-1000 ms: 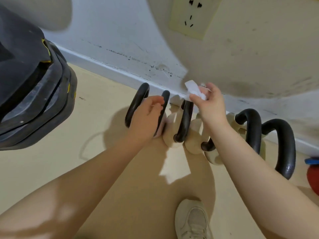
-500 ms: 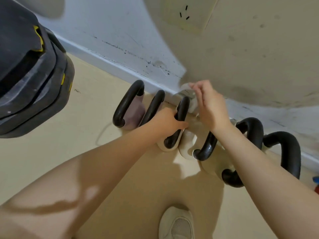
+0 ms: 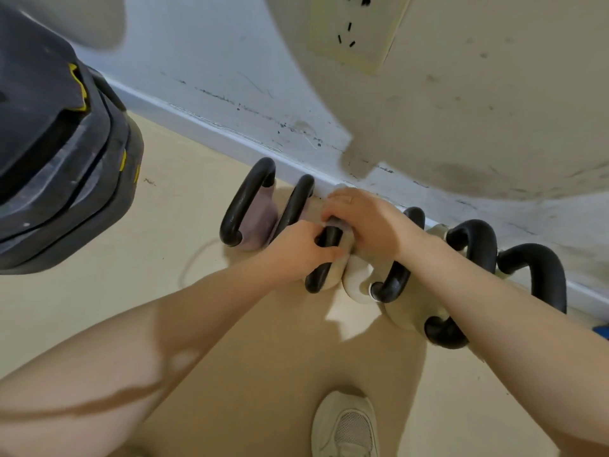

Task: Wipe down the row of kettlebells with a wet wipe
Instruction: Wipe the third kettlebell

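Note:
Several kettlebells with black handles stand in a row along the wall's baseboard. The leftmost kettlebell (image 3: 253,212) has a purplish body; the others are cream. My left hand (image 3: 300,247) grips the black handle of the third kettlebell (image 3: 324,273) from the near side. My right hand (image 3: 365,221) curls over the top of that same handle, pressing the wet wipe (image 3: 344,230) against it. Only a small pale edge of the wipe shows under my fingers.
A stack of dark weight plates (image 3: 59,153) sits on the floor at the left. A wall socket (image 3: 352,31) is above the row. My white shoe (image 3: 346,423) stands on the beige floor below. Something blue (image 3: 601,331) peeks in at the right edge.
My left hand moved from the second kettlebell's handle to the third's. My right hand came down with the wipe from above the row onto the third handle.

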A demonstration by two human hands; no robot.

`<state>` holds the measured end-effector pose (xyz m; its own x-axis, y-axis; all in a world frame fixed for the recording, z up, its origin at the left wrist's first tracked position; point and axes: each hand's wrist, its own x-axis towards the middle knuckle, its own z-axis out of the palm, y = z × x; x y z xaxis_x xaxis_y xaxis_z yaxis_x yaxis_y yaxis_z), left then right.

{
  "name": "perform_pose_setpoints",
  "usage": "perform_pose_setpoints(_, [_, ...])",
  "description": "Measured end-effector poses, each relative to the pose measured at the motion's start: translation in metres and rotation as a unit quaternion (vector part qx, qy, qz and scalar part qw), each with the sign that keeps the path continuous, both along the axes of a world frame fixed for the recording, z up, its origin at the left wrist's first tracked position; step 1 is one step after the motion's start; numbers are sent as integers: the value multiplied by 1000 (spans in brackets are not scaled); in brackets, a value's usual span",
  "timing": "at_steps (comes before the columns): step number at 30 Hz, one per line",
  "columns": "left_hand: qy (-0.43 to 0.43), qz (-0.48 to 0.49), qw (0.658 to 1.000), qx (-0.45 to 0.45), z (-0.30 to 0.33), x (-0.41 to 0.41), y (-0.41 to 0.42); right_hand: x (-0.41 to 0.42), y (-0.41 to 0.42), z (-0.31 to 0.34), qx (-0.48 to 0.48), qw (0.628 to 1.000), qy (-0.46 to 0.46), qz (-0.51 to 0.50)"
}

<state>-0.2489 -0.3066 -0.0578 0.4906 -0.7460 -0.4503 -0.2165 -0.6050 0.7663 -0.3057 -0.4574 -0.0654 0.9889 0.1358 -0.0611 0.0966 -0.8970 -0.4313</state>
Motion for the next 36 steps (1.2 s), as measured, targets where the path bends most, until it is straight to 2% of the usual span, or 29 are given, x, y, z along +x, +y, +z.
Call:
perform_pose_setpoints(3, [-2,-15,1000,14,-1,0,1,5,-4,-5,-55,997,1,-52])
perform_pose_setpoints(5, [-6,-21,1000,15,-3,0,5,5,-1,-6,-118,993,-18,9])
perform_pose_setpoints(6, [-5,-21,1000,12,-3,0,7,6,0,-6,-112,993,-22,28])
perform_pose_setpoints(7, [-4,-19,1000,11,-3,-1,10,6,0,-6,-73,997,-16,17])
perform_pose_setpoints(9, [-5,-13,1000,16,-3,-1,14,9,-3,-13,54,994,3,-98])
perform_pose_setpoints(11, [-9,-10,1000,20,-3,-1,16,11,1,-18,190,953,71,-225])
perform_pose_setpoints(13, [-5,-14,1000,20,-3,0,17,13,11,-27,307,898,82,-305])
perform_pose_setpoints(15, [7,-23,1000,19,-2,2,19,15,20,-32,341,871,73,-347])
perform_pose_setpoints(18, [16,-47,999,21,-2,4,22,10,30,-34,287,895,36,-340])
perform_pose_setpoints(21, [25,-55,998,24,-2,3,24,-7,29,-30,131,962,-65,-230])
perform_pose_setpoints(23, [28,-43,998,23,-2,2,22,-8,24,-27,74,974,-67,-204])
perform_pose_setpoints(25, [33,-21,999,18,-2,1,19,2,22,-25,118,957,-3,-264])
perform_pose_setpoints(27, [41,-9,999,13,-3,1,16,13,21,-25,254,901,64,-344])
perform_pose_setpoints(28, [47,-6,999,10,-4,1,15,16,20,-26,290,883,74,-362])
perform_pose_setpoints(29, [55,-1,998,6,-5,2,14,17,17,-26,279,891,79,-350])
perform_pose_setpoints(32, [80,15,997,-7,-7,4,12,11,8,-18,154,944,104,-271])
perform_pose_setpoints(36, [70,19,997,-10,-5,6,1,7,10,-5,110,978,64,-165])
